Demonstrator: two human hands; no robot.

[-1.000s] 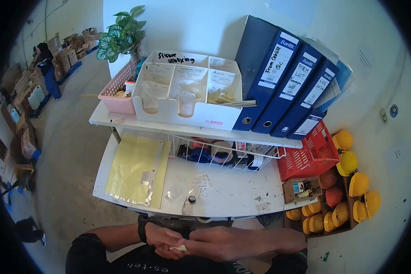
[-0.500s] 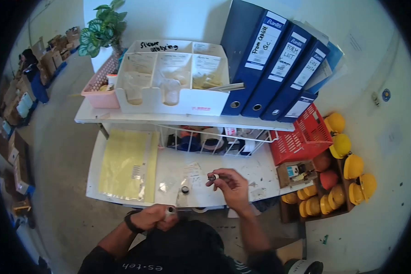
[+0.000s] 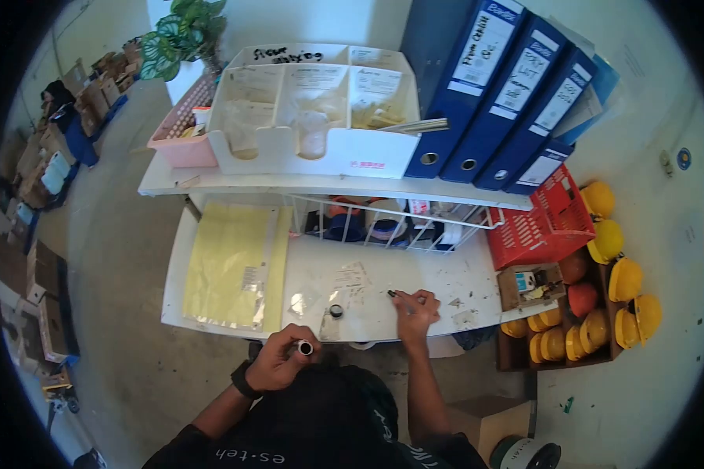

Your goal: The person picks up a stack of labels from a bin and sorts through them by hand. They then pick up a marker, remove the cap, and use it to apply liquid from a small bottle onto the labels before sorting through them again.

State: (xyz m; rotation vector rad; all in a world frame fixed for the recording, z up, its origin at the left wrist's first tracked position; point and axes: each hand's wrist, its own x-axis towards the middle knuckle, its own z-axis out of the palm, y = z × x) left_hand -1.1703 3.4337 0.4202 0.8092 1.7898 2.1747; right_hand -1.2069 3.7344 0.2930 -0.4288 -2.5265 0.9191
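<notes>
My left hand (image 3: 278, 361) is closed around a short white tube (image 3: 306, 348), whose dark round end faces up, just in front of the table's near edge. Over the white tabletop, my right hand (image 3: 418, 314) pinches a small dark piece (image 3: 392, 294) between thumb and forefinger. Between the two hands a black ring (image 3: 335, 311) lies on the table. Close to it are a clear plastic bag (image 3: 299, 304) and a printed paper slip (image 3: 352, 277).
A yellow plastic envelope (image 3: 231, 266) covers the table's left side. Behind, a white wire basket (image 3: 391, 227) hangs below a shelf (image 3: 305, 184) bearing a compartment box (image 3: 368, 156) and blue binders (image 3: 477, 86). Red crate (image 3: 536, 227) and yellow helmets (image 3: 626, 277) stand right; a person (image 3: 74, 125) is far left.
My right hand has lowered toward the tabletop with the small dark piece. My left hand has turned, showing the tube's open end more fully. The whole view has shifted slightly.
</notes>
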